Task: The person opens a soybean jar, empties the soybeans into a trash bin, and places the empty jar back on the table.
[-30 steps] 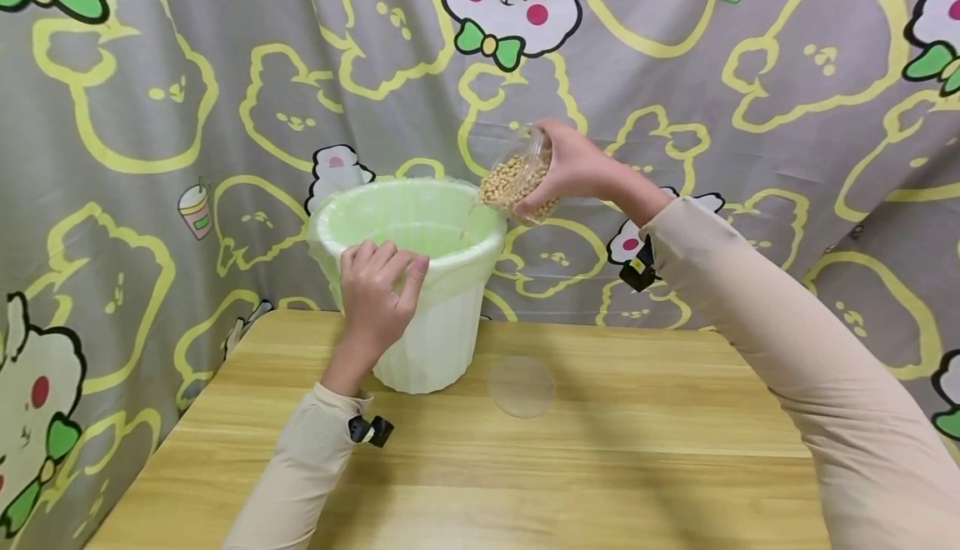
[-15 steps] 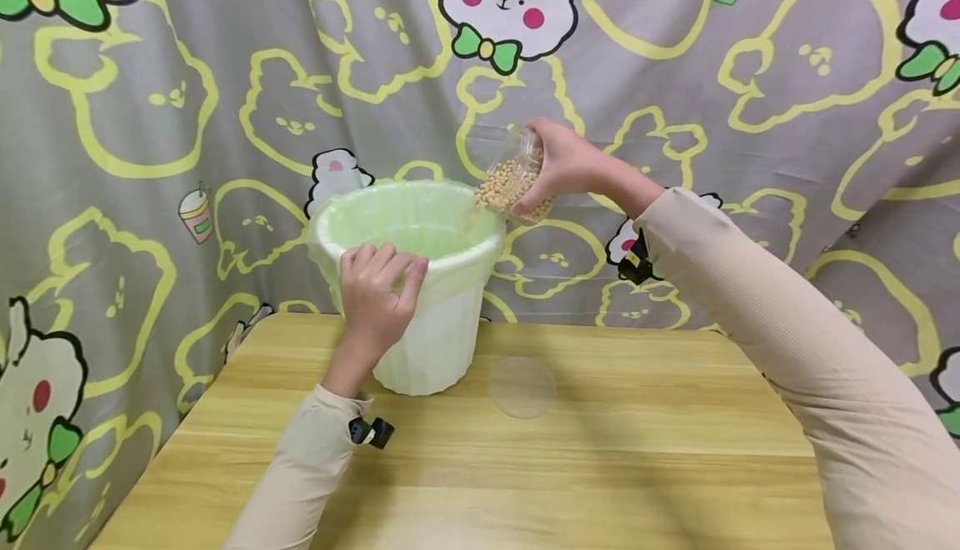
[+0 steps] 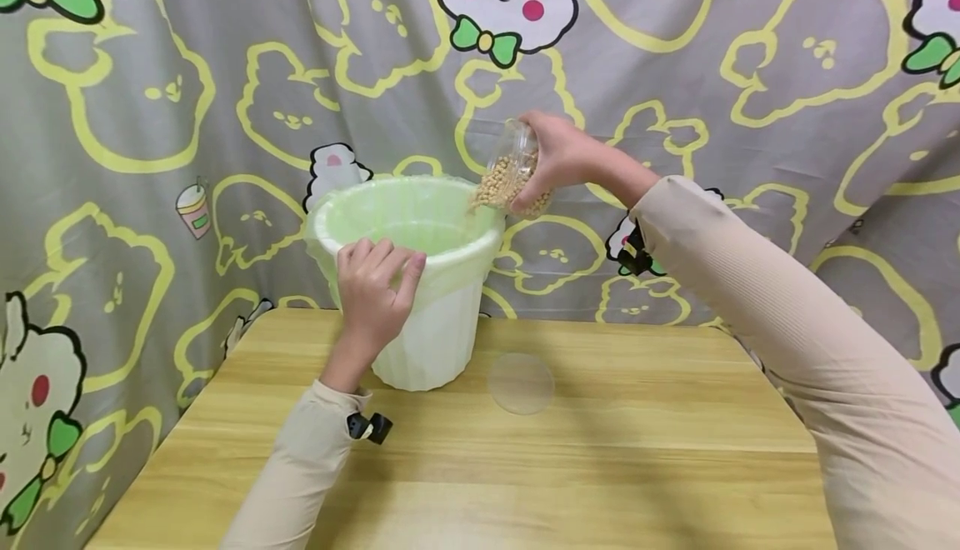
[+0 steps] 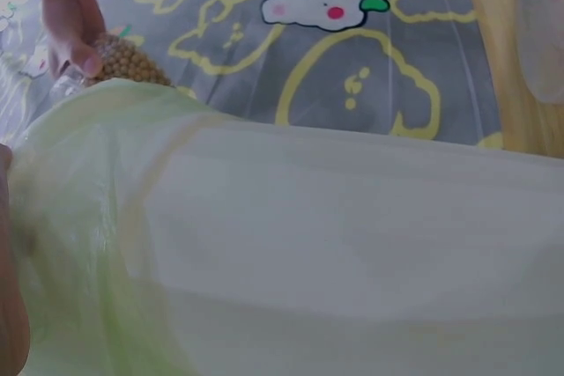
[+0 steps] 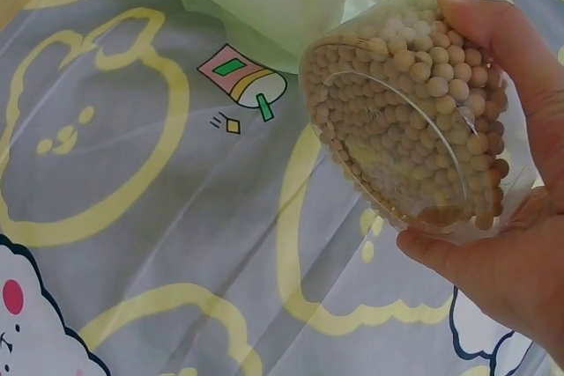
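Note:
My right hand (image 3: 558,158) grips a clear plastic jar (image 3: 517,146), its fingers and thumb around the side. The jar is tilted with its mouth down toward the left, and soybeans (image 3: 498,185) spill from it over the right rim of a white trash bin (image 3: 438,342). A pale green bag (image 3: 405,225) lines the bin and folds over its rim. At the bin's near rim my left hand (image 3: 372,296) holds on, fingers curled over the edge. In the right wrist view many soybeans (image 5: 449,85) are seen through the jar's wall. The bottom of the bin's inside is hidden.
A clear round lid (image 3: 521,383) lies flat on the wooden table (image 3: 570,467), right of the bin. Behind the table hangs a grey patterned curtain (image 3: 675,25), close to the bin's far side.
The jar has tipped further and shifted slightly left with my right hand, and soybeans keep falling into the bin. My left hand keeps its place on the rim.

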`<state>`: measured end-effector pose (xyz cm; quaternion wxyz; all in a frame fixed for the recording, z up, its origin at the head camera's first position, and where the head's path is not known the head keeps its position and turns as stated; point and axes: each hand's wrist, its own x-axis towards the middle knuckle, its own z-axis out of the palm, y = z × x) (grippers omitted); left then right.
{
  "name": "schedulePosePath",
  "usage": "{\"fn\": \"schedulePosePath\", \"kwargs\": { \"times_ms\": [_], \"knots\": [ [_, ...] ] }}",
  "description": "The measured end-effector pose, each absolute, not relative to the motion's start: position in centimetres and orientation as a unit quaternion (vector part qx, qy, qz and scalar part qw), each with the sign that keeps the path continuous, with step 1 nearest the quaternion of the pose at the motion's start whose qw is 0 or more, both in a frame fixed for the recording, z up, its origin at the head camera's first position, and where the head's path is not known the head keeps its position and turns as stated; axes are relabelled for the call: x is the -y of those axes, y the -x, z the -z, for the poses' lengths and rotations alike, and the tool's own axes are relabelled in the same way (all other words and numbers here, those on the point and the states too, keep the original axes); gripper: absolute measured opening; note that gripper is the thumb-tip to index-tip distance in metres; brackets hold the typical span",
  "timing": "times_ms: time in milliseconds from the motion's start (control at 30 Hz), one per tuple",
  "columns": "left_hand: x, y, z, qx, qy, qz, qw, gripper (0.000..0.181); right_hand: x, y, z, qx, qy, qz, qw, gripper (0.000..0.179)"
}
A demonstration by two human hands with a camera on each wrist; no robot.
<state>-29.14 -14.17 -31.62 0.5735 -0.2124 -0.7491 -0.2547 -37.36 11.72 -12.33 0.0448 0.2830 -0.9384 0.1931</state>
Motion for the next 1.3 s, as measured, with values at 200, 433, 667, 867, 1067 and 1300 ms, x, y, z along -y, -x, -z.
{"fn": "schedulePosePath", "kwargs": {
  "times_ms": [200,433,667,867,1067,1300],
  "knots": [
    [14.2,29.3,31.6,0.751,0.216,0.249,0.573,0.037,-11.5,37.3,12.2,0.943,-0.284,-0.164,0.048,0.122],
    [14.2,29.2,31.5,0.754,0.217,0.245,0.570,0.043,-11.5,37.3,12.1,0.947,-0.286,-0.141,0.041,0.125],
    [14.2,29.3,31.6,0.752,0.218,0.238,0.575,0.042,-11.5,37.3,11.6,0.949,-0.286,-0.123,0.044,0.124],
    [14.2,29.3,31.6,0.753,0.217,0.239,0.573,0.040,-11.2,37.1,11.3,0.952,-0.287,-0.100,0.044,0.124],
    [14.2,29.1,31.5,0.757,0.216,0.235,0.570,0.038,-10.8,37.0,11.3,0.953,-0.287,-0.084,0.043,0.125],
    [14.2,29.1,31.6,0.758,0.215,0.237,0.568,0.041,-10.4,36.9,11.3,0.955,-0.282,-0.086,0.033,0.129]
  ]
}}
